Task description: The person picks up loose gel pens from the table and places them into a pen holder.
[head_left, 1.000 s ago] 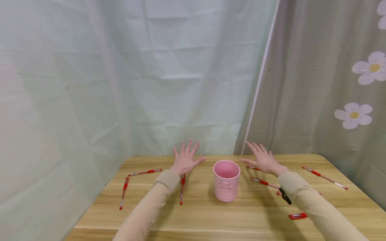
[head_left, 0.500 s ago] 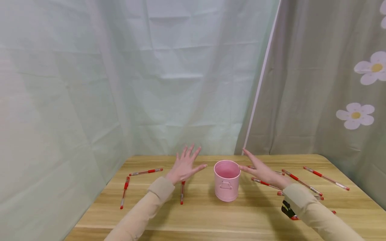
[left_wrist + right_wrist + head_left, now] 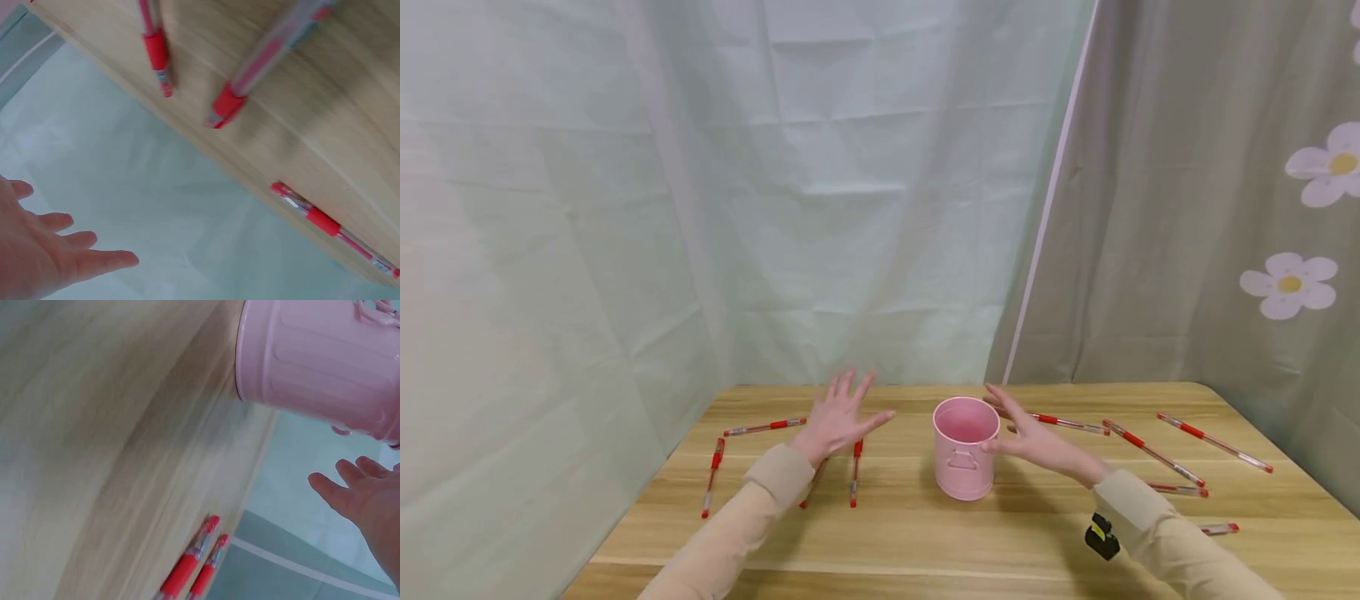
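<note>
A pink metal bucket (image 3: 964,477) with a small wire handle on its side stands upright on the wooden table. My right hand (image 3: 1047,443) is at the bucket's right side, fingers spread, its thumb overlapping the bucket near the rim. In the right wrist view, the right hand (image 3: 378,497) shows beside the bucket (image 3: 319,362) with nothing in its fingers. Fingers spread and holding nothing, my left hand (image 3: 835,423) hovers over the left half of the table, near a red pen (image 3: 855,475). Another pen (image 3: 815,483) is partly hidden behind the left forearm.
More red pens lie on the left, one pen (image 3: 765,427) near the back and another pen (image 3: 712,477) closer. Several lie on the right, such as a slanted pen (image 3: 1152,452) and a pen (image 3: 1214,442) near the edge. A curtain (image 3: 865,208) hangs behind the table.
My right hand has moved left and down to the bucket's side. The left hand has shifted slightly left and toward me, uncovering part of a pen. The bucket stays put.
</note>
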Demonstrator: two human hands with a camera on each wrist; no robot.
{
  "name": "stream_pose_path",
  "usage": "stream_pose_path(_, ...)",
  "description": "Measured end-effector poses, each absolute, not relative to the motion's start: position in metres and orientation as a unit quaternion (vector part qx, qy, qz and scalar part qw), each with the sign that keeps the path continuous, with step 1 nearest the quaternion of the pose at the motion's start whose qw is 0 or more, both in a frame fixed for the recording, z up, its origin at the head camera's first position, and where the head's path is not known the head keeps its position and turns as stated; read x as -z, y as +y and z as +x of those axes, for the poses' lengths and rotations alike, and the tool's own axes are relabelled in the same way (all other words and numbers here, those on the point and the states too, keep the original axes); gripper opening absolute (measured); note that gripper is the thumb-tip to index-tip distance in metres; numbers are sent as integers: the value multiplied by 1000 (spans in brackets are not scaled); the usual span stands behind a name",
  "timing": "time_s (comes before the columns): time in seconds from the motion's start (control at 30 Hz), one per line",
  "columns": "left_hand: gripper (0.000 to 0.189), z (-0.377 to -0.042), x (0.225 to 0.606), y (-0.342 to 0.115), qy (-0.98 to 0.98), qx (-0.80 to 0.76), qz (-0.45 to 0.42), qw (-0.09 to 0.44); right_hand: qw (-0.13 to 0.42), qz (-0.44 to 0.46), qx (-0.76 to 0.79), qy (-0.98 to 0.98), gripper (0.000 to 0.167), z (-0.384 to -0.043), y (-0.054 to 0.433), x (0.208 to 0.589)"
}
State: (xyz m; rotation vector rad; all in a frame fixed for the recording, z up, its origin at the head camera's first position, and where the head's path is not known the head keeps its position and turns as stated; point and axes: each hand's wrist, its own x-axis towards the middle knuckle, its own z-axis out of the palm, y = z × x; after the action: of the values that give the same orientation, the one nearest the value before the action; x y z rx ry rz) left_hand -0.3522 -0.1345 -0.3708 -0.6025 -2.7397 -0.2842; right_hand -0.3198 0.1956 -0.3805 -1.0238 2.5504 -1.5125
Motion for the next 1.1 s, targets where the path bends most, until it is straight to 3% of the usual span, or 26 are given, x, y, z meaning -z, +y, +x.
stream_pose_path(0.4, 81, -347, 384, -160, -977, 125, -154, 75, 3, -310, 489, 816, 91, -319, 186, 387)
stream_pose_path(1.1, 79, -357, 410, -176, -989, 95, -100, 57, 4, -274, 573, 772, 87, -326, 172, 399)
